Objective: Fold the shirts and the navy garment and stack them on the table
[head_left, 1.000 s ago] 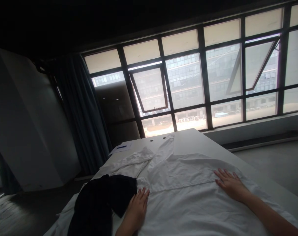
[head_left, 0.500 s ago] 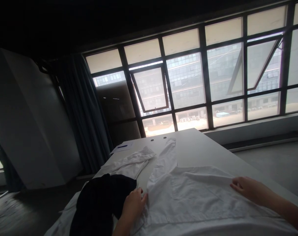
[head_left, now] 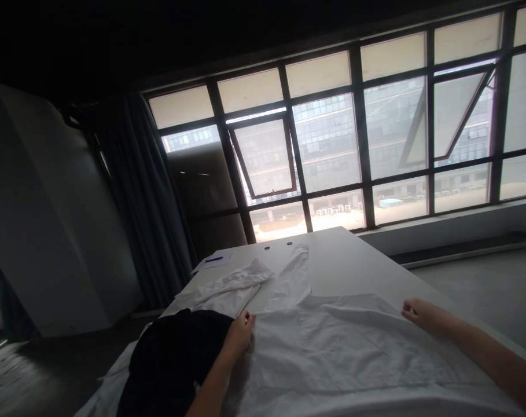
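A white shirt [head_left: 332,347] lies spread across the white table [head_left: 358,260], one sleeve [head_left: 294,272] reaching toward the window. My left hand [head_left: 241,331] is closed in a pinch on the shirt's left edge, beside a black garment [head_left: 171,365]. At the shirt's right edge my right hand [head_left: 421,315] has its fingers curled round the cloth.
A second white garment [head_left: 228,289] lies folded at the table's far left, with a paper and blue pen [head_left: 214,260] behind it. Two round holes [head_left: 278,245] mark the tabletop's far end. Large windows, a dark curtain [head_left: 145,202] and open floor at the right surround the table.
Both hands lay flat on the shirt a second ago; they have since slid to its outer edges and closed on the cloth. The shirt's folded part has been pulled and reshaped.
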`<state>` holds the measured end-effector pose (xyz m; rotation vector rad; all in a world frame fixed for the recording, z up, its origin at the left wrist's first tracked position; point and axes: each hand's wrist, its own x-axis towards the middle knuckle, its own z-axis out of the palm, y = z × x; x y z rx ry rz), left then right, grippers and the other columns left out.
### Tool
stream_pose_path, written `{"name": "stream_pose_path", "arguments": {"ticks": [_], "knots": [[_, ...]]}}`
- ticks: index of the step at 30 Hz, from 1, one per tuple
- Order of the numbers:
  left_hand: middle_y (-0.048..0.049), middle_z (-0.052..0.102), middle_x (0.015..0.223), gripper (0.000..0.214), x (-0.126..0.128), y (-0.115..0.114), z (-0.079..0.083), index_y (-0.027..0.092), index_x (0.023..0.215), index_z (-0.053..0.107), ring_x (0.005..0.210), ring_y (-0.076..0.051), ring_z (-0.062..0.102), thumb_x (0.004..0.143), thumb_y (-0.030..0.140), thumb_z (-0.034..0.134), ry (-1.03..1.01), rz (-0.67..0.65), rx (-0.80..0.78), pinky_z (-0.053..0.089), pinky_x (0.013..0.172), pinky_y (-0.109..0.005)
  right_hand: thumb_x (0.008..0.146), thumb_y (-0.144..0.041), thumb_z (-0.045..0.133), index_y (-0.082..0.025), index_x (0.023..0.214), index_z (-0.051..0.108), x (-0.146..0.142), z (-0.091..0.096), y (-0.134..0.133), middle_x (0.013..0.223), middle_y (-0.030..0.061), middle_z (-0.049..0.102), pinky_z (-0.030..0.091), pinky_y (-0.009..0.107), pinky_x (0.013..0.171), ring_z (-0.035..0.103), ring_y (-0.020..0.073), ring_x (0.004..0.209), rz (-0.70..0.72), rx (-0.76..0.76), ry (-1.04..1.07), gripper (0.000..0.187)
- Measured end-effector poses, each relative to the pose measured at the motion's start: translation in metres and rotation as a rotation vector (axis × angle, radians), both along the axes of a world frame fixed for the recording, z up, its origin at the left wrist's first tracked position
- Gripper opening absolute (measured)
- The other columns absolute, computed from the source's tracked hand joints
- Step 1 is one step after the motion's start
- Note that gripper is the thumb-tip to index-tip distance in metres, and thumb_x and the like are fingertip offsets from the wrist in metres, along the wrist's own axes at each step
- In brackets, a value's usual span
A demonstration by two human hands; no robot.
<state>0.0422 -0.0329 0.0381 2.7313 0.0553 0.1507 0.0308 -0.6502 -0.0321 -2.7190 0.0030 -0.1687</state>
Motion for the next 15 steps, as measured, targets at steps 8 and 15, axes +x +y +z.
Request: {"name": "stream_pose_path", "arguments": {"ticks": [8, 15], "knots": [[-0.0112, 0.076, 0.11, 0.034, -0.004, 0.004, 0.008, 0.021, 0.113, 0.064, 0.103, -0.027, 0.071, 0.097, 0.048, 0.055, 0.119, -0.021, 0.26, 0.047, 0.079, -0.029, 0.078, -0.039, 0.054, -0.023, 0.071, 0.058, -0.001, 0.003, 0.013, 0.077, 0.0081, 0.071, 0.042, 0.033, 0.069, 0.063, 0.0236, 0.074, -0.005, 0.101, -0.008, 0.017], [-0.017, 0.073, 0.113, 0.054, -0.023, -0.01, -0.001, 0.014, 0.138, 0.054, 0.104, -0.033, 0.071, 0.097, 0.048, 0.054, 0.158, 0.047, 0.399, 0.052, 0.081, -0.037, 0.084, -0.041, 0.036, -0.025, 0.076, 0.057, 0.008, 0.023, 0.014, 0.085, 0.0146, 0.072, 0.051, 0.04, 0.081, 0.068, 0.0296, 0.088, -0.107, 0.25, -0.094, 0.028]]}}
